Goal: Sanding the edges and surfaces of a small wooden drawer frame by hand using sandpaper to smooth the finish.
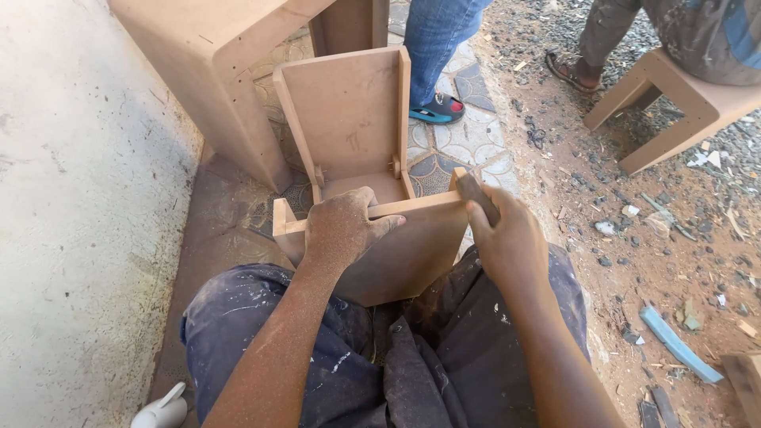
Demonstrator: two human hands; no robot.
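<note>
Right fingertips (485,208) behind sanding block (476,192)

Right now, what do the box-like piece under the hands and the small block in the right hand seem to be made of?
The box-like piece looks like unpainted fibreboard: even tan faces, no grain, matte and dusty. The small block in the right hand is darker brown with a rough look, perhaps a sanding block; its material is unclear. The left hand rests on the top edge.
</note>
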